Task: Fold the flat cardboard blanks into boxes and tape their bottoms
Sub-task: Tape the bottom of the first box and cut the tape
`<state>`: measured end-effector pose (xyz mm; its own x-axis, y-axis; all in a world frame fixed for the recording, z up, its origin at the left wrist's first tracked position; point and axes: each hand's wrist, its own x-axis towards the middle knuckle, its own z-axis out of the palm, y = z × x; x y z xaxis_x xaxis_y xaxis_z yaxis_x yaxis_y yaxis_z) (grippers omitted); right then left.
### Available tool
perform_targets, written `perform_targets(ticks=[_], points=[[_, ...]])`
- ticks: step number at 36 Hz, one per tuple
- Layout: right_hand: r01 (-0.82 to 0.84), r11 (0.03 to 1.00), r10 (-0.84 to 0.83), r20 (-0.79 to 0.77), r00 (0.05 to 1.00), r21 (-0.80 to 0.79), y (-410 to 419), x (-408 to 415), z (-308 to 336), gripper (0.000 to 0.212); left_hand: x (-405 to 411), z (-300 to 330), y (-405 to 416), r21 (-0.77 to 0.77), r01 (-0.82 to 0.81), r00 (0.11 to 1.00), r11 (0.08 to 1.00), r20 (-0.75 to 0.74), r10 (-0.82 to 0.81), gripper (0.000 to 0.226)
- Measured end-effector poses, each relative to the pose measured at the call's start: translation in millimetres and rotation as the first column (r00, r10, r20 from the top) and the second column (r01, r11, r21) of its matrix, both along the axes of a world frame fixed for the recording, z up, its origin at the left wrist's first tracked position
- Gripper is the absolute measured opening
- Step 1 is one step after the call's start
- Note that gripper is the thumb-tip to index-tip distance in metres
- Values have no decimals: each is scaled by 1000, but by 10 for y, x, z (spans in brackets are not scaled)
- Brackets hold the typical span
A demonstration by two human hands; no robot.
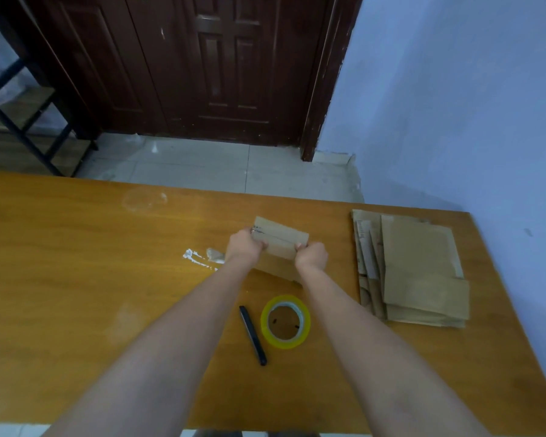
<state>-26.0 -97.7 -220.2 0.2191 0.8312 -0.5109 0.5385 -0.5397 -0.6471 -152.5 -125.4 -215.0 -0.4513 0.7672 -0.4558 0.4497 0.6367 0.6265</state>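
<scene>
A small brown cardboard box point(281, 239) stands on the wooden table point(108, 279) in the middle, its two flaps folded together with a seam along the top. My left hand point(245, 247) grips its left end and my right hand point(311, 255) grips its right end, fingers curled over the flaps. A stack of flat cardboard blanks point(416, 269) lies to the right. A roll of yellowish clear tape point(303, 305) lies flat nearer to me, between my forearms. The box's lower part is hidden behind my hands.
A black utility knife point(252, 335) lies just left of the tape roll. White residue point(196, 257) marks the table left of the box. A dark wooden door point(202, 64) and a blue wall point(454, 105) stand beyond the table's far edge; the right edge is near the blanks.
</scene>
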Motion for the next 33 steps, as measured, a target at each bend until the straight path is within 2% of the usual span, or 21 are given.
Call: perform_targets(ticks=[2, 5, 9, 15, 26, 29, 33], points=[[21, 999, -22, -22, 1000, -45, -76, 50, -42, 32, 50, -31, -21, -36, 34, 999, 999, 25, -33, 38], [42, 999, -44, -87, 995, -23, -165, 110, -95, 27, 107, -70, -56, -97, 50, 997, 994, 62, -45, 43], [54, 998, -53, -111, 992, 9, -144, 157, -53, 24, 97, -103, -84, -143, -1, 994, 990, 110, 17, 47], [108, 994, -109, -166, 980, -15, -136, 213, -23, 38, 42, -133, -186, -87, -28, 993, 996, 113, 38, 44], [253, 967, -228, -352, 908, 24, -152, 128, -57, 37, -8, 7, -258, 72, -33, 999, 997, -7, 34, 31], [274, 961, -235, -406, 883, 41, -133, 89, -7, 36, -43, 68, -255, 122, -37, 999, 992, 28, 34, 34], [195, 975, -132, -425, 895, 108, -125, 32, 68, 32, -86, 128, -249, 130, -118, 993, 985, 44, 113, 49]])
